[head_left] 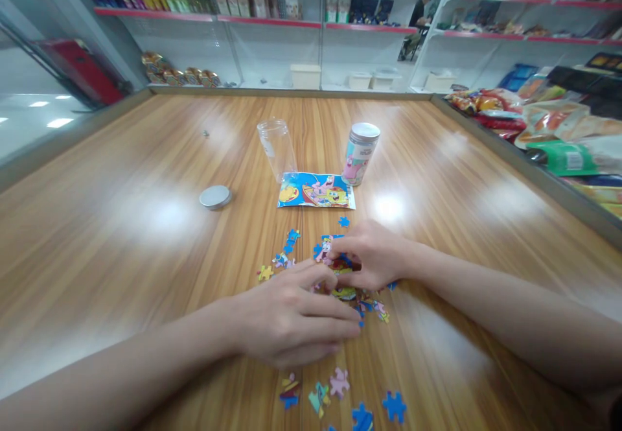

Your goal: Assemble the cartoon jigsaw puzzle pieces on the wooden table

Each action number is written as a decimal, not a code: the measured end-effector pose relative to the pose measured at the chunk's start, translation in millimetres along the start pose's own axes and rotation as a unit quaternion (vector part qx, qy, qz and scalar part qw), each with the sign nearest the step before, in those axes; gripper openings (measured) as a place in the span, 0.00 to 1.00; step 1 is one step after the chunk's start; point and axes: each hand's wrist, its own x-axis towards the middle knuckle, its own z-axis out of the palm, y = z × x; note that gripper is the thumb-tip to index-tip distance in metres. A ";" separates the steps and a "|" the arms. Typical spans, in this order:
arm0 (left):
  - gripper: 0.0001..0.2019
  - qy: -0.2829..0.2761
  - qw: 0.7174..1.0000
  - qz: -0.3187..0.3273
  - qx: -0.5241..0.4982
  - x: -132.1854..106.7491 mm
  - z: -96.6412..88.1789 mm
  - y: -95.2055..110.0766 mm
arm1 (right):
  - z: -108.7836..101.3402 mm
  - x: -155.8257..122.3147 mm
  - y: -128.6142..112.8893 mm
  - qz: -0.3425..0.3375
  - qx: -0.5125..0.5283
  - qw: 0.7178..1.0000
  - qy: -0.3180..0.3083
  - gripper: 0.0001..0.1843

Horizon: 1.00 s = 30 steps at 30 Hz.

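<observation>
A partly joined cluster of jigsaw puzzle pieces (344, 290) lies on the wooden table between my hands, much of it covered by fingers. My right hand (372, 255) comes in from the right, its thumb and index finger bent around the cluster's edge. From the left, my left hand (296, 314) meets the near side, thumb and index curled at the pieces and the other fingers stretched over the table. Loose pieces lie around: a yellow piece (265, 273), blue pieces (291, 240), and a pink piece (339, 382) nearer me.
Beyond the pieces lies a cartoon picture sheet (317, 191). A clear open jar (278, 149) and a lidded printed canister (360, 155) stand behind it. A grey lid (215, 196) rests at left. Packaged snacks (558, 126) line the right edge; shelves (272, 23) stand behind.
</observation>
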 end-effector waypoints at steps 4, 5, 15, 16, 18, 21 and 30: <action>0.13 0.185 0.979 -0.083 0.034 -7.1 -1.1 -10.6 | -0.7 0.0 -0.7 -0.002 -0.017 1.000 -0.012 0.16; 0.11 0.215 0.969 -0.117 0.043 -9.1 -1.0 -14.5 | -1.3 0.2 -0.2 -0.007 -0.019 1.000 -0.011 0.16; 0.12 0.153 0.962 -0.217 0.069 -13.5 4.5 -28.8 | 9.6 -5.4 -27.0 -0.160 -0.042 0.981 0.102 0.18; 0.13 0.143 0.964 -0.213 0.070 -13.6 4.8 -28.5 | 14.1 -7.2 -35.7 -0.196 -0.028 0.976 0.096 0.20; 0.13 0.124 0.967 -0.212 0.071 -13.9 5.3 -28.5 | 23.7 -11.3 -50.6 -0.252 -0.003 0.966 0.062 0.22; 0.14 0.103 0.969 -0.215 0.069 -14.0 5.7 -28.9 | 34.1 -16.8 -60.3 -0.258 0.019 0.966 0.017 0.20; 0.16 0.125 0.969 -0.203 0.064 -12.1 5.1 -29.7 | 33.9 -21.7 -55.7 -0.210 0.017 0.974 -0.088 0.14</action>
